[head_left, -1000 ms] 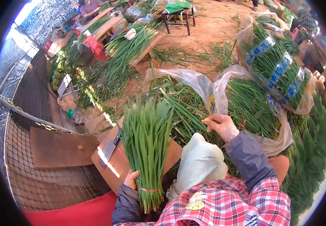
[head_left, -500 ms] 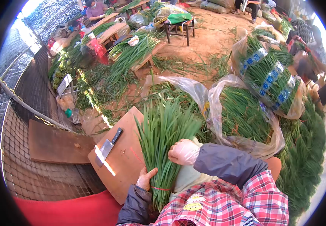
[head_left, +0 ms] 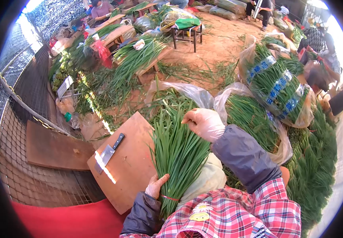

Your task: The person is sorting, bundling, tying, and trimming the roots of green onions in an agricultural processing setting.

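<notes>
Green, long-leaved stalks make up the bundle (head_left: 177, 152), which stands at the lower centre of the frame, its leaf tips fanned upward and its cut ends down by the checked garment (head_left: 229, 208). One red band (head_left: 170, 198) cinches it low on the stems. It looks light for its bulk, limp and easily bruised along the leaves, firmer where the stems pack together; the fresh leaves may slide a little over one another. The sound place to take hold is around the stems, just above the band.

That is where the left hand (head_left: 156, 185) has it, on the bundle's left side, thumb laid across the front and the rest of the grip mostly hidden behind. The right hand (head_left: 204, 123) is above, by the upper leaves, with fingers curled and fingertips close together; whether it pinches a leaf cannot be told.

Behind the bundle's lower right, a pale cloth (head_left: 207, 180) covers the lap. Left of centre, a knife (head_left: 110, 152) lies on a tilted board (head_left: 133, 158). Right of centre, more greens (head_left: 250, 115) lie in an open plastic bag (head_left: 284, 146), beneath a taped bale (head_left: 276, 85) at upper right.
</notes>
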A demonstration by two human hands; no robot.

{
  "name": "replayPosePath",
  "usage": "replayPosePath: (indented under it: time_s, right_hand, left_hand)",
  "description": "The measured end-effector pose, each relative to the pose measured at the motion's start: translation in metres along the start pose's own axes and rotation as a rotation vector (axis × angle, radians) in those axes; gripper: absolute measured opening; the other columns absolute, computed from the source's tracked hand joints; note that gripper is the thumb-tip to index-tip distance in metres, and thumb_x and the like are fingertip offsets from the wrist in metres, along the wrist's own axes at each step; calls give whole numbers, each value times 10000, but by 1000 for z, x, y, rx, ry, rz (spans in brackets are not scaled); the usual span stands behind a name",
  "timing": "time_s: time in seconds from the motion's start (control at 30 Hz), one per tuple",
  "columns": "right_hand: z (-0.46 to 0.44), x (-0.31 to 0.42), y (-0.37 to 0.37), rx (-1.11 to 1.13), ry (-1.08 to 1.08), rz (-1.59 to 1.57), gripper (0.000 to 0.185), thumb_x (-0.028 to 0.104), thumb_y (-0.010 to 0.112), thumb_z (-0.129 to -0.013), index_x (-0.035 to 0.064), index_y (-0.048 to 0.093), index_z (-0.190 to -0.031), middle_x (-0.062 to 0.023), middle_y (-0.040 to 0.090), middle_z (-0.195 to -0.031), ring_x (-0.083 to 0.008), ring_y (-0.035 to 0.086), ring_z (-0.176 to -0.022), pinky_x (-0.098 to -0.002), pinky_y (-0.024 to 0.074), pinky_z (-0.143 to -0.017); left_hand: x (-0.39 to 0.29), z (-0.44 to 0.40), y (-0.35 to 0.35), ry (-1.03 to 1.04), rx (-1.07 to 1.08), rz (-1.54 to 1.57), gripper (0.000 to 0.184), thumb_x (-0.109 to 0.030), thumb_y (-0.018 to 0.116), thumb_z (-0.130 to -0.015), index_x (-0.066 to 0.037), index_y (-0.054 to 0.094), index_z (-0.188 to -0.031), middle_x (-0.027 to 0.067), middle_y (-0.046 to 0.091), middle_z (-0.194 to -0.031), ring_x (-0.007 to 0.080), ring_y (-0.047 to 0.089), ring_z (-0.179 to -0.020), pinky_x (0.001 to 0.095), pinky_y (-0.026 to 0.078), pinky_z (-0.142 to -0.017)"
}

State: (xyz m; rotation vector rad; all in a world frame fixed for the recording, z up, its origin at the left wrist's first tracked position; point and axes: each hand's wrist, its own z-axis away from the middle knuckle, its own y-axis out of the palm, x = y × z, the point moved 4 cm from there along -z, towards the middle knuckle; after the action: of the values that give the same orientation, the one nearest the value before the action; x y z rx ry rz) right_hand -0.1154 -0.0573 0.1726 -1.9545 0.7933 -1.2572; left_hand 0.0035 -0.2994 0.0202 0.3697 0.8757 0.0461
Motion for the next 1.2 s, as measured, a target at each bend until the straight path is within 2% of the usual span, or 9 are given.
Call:
replayPosePath:
  time_s: [0.27,0.37,0.5,0.83,0.93,0.97,1.07,1.13,1.2]
  right_hand:
    - [4,5,8,205,33,23,215,253,659,-733,142,661,-918,-67,617,-818,-253,603,-805,-353,480,-707]
    - [-7,13,17,307,-67,335,355,365,682,-697,171,662,-994,-56,617,-1005,-249,540,-1026,-389,419,-839]
    - [-20,9,35,311,-180,321,467,435,720,-624,174,669,-1007,-43,546,-1194,-257,388,-1220,-439,288,-995]
    - [-28,17,59,543,-148,302,354,415,650,-670,145,691,-896,-52,572,-1150,-279,361,-1251,-496,241,-1024]
    - [-23,7,93,442,-183,493,271,328,619,-677,122,694,-835,-58,597,-1081,-256,410,-1205,-505,270,-1003]
    - [-21,16,85,251,-213,504,227,238,599,-661,99,691,-815,-78,612,-1044,-248,477,-1133,-484,315,-970]
    - [-40,-9,51,299,217,391,263,209,614,-648,104,672,-882,-110,603,-1069,-264,515,-1085,-461,331,-951]
    - [-36,-49,20,-80,412,22,209,181,643,-647,81,666,-829,-120,630,-965,-311,538,-1032,-400,381,-922]
    - [-23,-60,-6,-255,291,182,208,259,674,-683,98,676,-814,-112,648,-923,-315,534,-1044,-418,379,-918]
  left_hand:
    - [6,-4,2,29,65,-30,424,-184,646,-826,29,512,-1167,100,614,-1021,182,596,-856,308,486,-757]
    - [5,-4,4,64,80,-63,443,-168,660,-816,30,500,-1179,105,607,-1040,187,593,-882,308,484,-774]
    - [5,-3,7,82,85,-96,461,-152,665,-812,31,485,-1195,109,597,-1065,188,587,-910,308,482,-792]
    - [-3,2,18,84,92,-66,463,-113,666,-806,35,474,-1200,108,594,-1078,181,585,-921,304,479,-809]
    - [-7,8,24,92,87,-53,468,-89,671,-796,39,473,-1200,110,594,-1079,177,580,-926,298,473,-818]
    - [-7,8,25,107,85,-57,467,-82,673,-794,39,474,-1199,109,594,-1080,176,579,-927,298,471,-822]
    - [-4,7,27,138,74,-93,461,-72,674,-790,38,480,-1194,104,594,-1081,173,574,-931,296,464,-832]
    - [-5,9,24,140,55,-147,453,-77,670,-793,36,485,-1190,99,595,-1083,171,572,-935,295,460,-837]
    - [0,5,18,138,46,-102,442,-76,662,-797,30,489,-1189,92,595,-1084,171,571,-936,295,461,-832]
